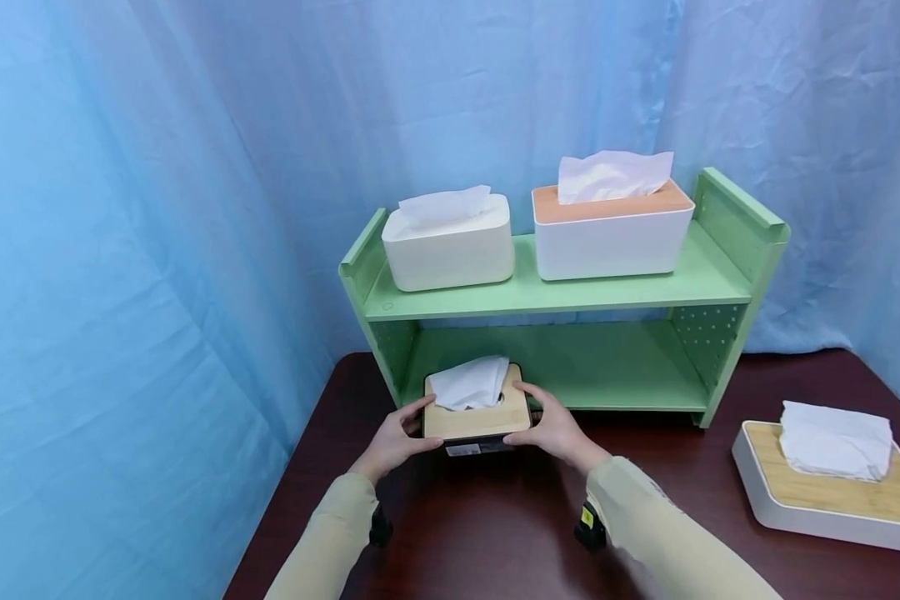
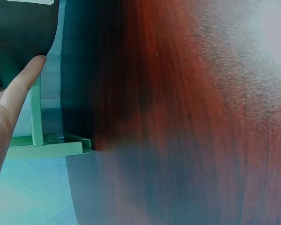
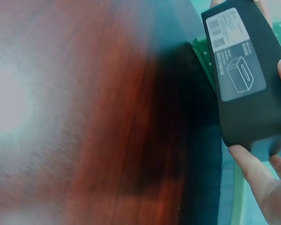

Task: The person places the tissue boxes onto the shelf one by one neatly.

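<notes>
Both hands hold a black tissue box (image 1: 480, 425) with a pale wood lid and a white tissue sticking out. It is at the front left of the green shelf's lower level. My left hand (image 1: 396, 439) grips its left side, with the thumb at the near face. On the right side my right hand (image 1: 558, 429) grips it the same way. In the right wrist view a printed label (image 3: 236, 56) shows on the black side of the box, with fingers of both hands at its edges. Only part of the left hand (image 2: 14, 101) appears in the left wrist view.
The green two-level shelf (image 1: 562, 300) stands on a dark red-brown table (image 1: 487, 542). On its top level are a white tissue box (image 1: 450, 254) and a larger one with an orange-tan lid (image 1: 611, 246). A low white tissue box with a wood lid (image 1: 802, 508) lies right. Blue curtains (image 1: 157, 250) surround the table.
</notes>
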### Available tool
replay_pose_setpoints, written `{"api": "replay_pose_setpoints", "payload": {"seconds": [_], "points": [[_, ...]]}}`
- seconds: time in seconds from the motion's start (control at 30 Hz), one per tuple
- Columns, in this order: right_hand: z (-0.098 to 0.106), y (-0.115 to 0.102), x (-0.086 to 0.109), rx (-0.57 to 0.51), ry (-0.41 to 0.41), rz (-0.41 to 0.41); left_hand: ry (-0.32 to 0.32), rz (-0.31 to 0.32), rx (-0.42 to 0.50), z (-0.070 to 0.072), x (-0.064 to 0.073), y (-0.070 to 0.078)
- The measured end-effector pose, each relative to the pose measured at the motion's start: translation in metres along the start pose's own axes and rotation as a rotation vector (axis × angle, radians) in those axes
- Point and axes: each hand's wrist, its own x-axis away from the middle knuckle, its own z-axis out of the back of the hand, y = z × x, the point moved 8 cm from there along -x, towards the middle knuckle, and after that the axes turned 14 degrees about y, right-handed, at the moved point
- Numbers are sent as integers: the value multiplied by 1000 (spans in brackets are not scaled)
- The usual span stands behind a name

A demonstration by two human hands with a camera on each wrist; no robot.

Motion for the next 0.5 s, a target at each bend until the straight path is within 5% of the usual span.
{"api": "replay_pose_setpoints", "payload": {"seconds": [0.2,0.5], "points": [[0,-2,-9,-122,-81,-68,23,26,45,2,-3,12],[1,0,-19,-153,-87,-156,73,17,-10,8,-2,38]]}}
